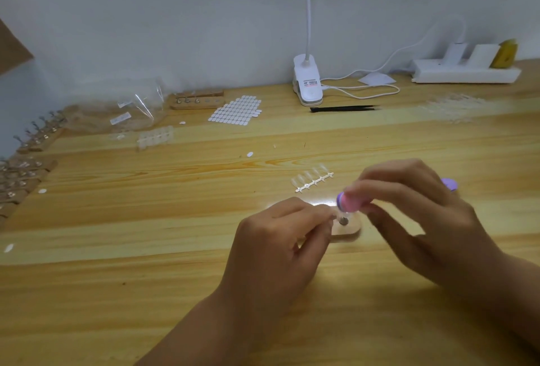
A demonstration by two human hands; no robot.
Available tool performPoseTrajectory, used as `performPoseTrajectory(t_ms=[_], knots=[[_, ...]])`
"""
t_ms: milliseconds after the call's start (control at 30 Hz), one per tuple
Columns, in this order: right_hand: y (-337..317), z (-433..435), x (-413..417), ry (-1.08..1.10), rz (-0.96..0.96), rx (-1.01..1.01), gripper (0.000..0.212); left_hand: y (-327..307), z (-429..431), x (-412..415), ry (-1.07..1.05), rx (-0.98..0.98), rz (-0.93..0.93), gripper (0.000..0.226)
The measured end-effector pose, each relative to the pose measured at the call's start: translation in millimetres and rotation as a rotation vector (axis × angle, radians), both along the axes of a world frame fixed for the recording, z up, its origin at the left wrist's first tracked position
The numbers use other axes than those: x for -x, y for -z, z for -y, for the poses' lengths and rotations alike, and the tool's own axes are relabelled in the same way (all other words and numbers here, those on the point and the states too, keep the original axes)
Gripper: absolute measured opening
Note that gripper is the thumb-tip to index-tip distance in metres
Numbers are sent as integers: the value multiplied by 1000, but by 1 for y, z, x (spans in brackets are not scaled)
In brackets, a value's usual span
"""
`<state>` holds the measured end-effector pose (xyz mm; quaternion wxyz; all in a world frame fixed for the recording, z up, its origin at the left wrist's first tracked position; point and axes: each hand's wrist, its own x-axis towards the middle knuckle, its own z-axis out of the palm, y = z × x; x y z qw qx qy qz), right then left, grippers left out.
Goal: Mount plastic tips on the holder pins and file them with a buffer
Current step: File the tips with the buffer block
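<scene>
**Filing with both grips over one holder**

Pinching narrow with the left grip (277,243), fingertips (327,215) closed at the pin (344,221) of the holder (349,232). Probably steadying the clear mounted tip (340,213) against the strokes; too blurred to tell whether touching tip or pin.

Clasping the pink-and-purple buffer (350,200) in the right grip (418,216), fingers curled round it, near end laid just above the pin.

Working toward the front edge of the tabletop (175,278), right of middle, likely to keep the wooden base flat and within easy reach.

Counting:
- one holder in use, one pin, one buffer
- one strip of tips (314,180) just behind, carrying about five
- four loose oval tabs (249,154) scattered leftward
- toward the far edge, one sheet of tabs (236,111), one pair of black tweezers (344,108), one clip lamp (306,82)
- more holders along the left edge (38,137), too blurred to count
</scene>
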<state>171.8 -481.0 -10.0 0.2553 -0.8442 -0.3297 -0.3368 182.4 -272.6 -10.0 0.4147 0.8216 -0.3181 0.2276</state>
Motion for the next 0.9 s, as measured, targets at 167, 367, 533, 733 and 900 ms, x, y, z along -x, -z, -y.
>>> performPoseTrajectory(t_ms=[167, 367, 533, 733, 900], knots=[[1, -10, 7, -50, -15, -34, 26, 1, -2, 0, 9, -17, 15, 9], [0, -4, 2, 0, -7, 34, 23, 0, -1, -1, -2, 3, -14, 12], [3, -12, 8, -63, 4, 51, 28, -2, -2, -1, 22, 50, -56, 12], [2, -10, 6, -24, 0, 36, 24, -2, -2, -1, 20, 36, -61, 11], [0, -6, 5, -32, -3, 66, 25, -2, -1, -1, 25, 65, -90, 12]])
